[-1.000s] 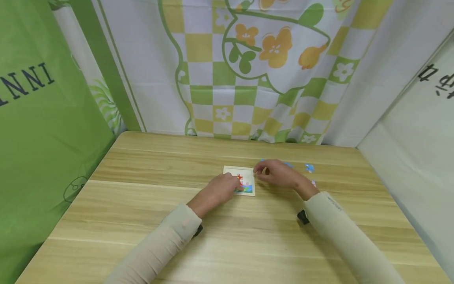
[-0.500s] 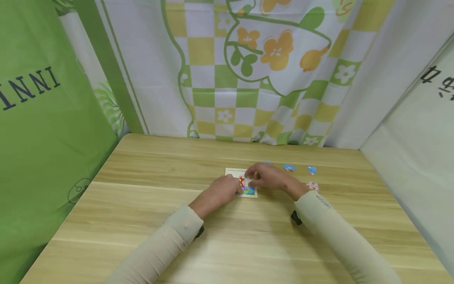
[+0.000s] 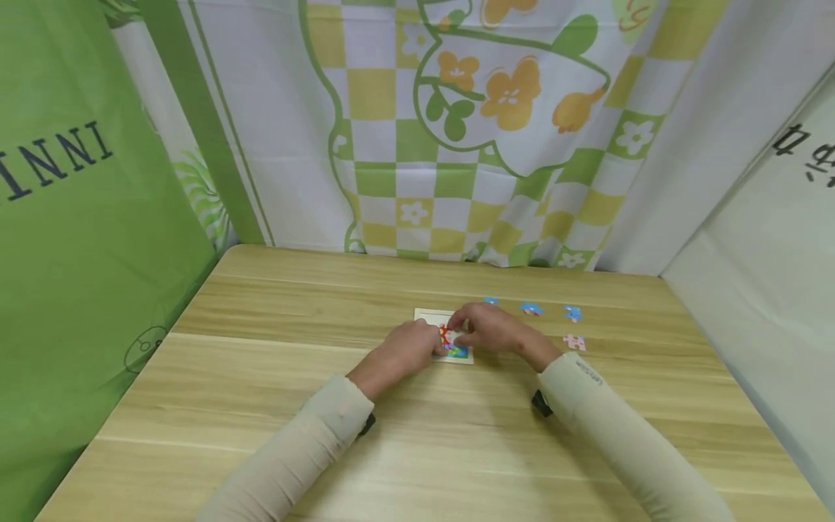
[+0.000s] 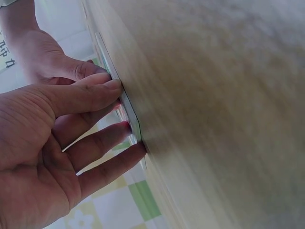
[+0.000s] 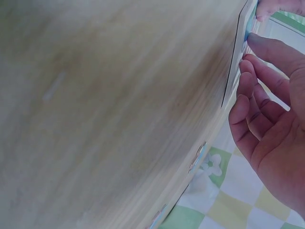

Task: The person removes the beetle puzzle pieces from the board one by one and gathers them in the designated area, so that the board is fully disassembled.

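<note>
A small square puzzle tray (image 3: 430, 315) with a pale wooden rim lies flat on the table, partly filled with a red, blue and green picture. My left hand (image 3: 411, 348) rests at its left side. In the left wrist view, fairly straight fingers (image 4: 97, 145) and the thumb touch the tray. My right hand (image 3: 491, 328) is over the tray's right half, its thumb and index finger pinching a light-coloured puzzle piece (image 3: 453, 336) against the picture. Most of that piece is hidden by the fingers. The right hand's other fingers (image 5: 245, 114) are curled beside the tray.
Loose puzzle pieces lie to the right of the tray: a pink one (image 3: 575, 341) and several blue ones (image 3: 531, 309) farther back. A patterned curtain (image 3: 450, 210) hangs behind the wooden table (image 3: 293, 304), and cloth hangs along both sides.
My right hand has moved left from the tray's right edge onto its picture, uncovering the loose pieces behind it. My left hand stays at the tray's left side.
</note>
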{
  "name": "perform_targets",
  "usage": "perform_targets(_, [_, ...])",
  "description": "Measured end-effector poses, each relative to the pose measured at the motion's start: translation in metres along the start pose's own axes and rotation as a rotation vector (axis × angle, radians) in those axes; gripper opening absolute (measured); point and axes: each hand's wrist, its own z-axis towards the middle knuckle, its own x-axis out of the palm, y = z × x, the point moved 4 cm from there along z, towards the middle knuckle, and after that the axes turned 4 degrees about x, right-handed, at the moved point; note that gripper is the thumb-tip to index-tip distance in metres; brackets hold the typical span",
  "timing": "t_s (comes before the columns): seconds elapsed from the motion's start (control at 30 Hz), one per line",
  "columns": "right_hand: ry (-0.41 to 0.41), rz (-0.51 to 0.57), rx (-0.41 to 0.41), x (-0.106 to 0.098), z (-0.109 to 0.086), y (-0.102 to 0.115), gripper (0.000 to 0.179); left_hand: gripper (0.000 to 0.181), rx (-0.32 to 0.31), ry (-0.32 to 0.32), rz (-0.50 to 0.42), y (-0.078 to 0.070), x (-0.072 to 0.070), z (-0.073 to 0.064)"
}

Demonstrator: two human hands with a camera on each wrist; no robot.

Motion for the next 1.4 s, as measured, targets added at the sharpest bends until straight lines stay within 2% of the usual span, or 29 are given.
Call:
perform_targets(0.37, [-0.027, 0.012, 0.021, -0.0010, 0.0029, 0.0030, 0.020, 0.023, 0.010, -0.007, -0.050, 0.0031, -0.0009, 0.0003])
perform_targets(0.57, [-0.038, 0.050, 0.036, -0.0007, 0.0051, 0.0029, 0.009, 0.023, 0.017, -0.020, -0.045, 0.0044, -0.0028, -0.0003])
perform_targets(0.83, [-0.109, 0.038, 0.039, -0.0023, 0.0059, 0.0073, 0.008, 0.025, 0.019, -0.020, -0.053, 0.0053, -0.0006, -0.0001])
perform_targets(1.13, [-0.128, 0.091, 0.139, -0.0031, 0.0067, 0.0073, 0.011, 0.025, 0.022, -0.027, -0.054, 0.0052, -0.0001, 0.0001])
perform_targets(1.4, [-0.182, 0.115, 0.168, -0.0047, 0.0079, 0.0028, 0.010, 0.027, 0.004, -0.014, -0.065, 0.0064, 0.0001, 0.0007])
